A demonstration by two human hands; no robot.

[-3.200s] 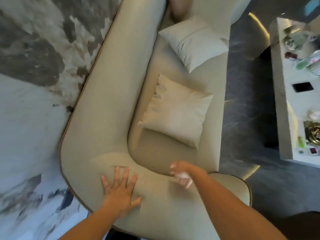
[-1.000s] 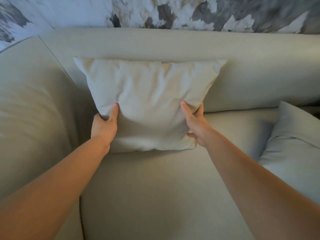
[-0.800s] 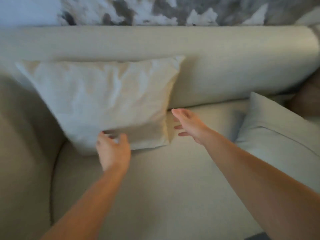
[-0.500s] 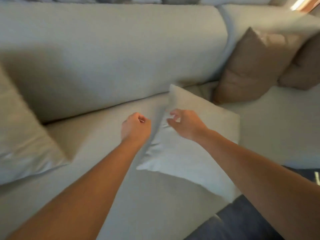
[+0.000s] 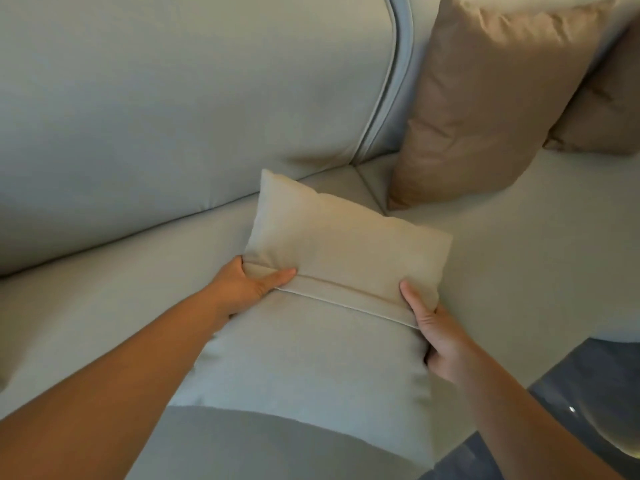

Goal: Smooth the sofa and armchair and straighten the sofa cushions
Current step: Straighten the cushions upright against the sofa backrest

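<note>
The left hand (image 5: 251,284) and right hand (image 5: 438,336) each clamp a side of the pale cushion (image 5: 332,306), folded on the sofa (image 5: 173,98) seat beside the brown cushions (image 5: 491,98). Straightening step; next, prop it against the backrest.

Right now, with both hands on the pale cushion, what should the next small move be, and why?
Probably lift the pale cushion and stand it against the sofa backrest. The left hand and right hand grip its two sides, it lies away from the backrest near the seat's front, while the brown cushion already leans upright there.
</note>
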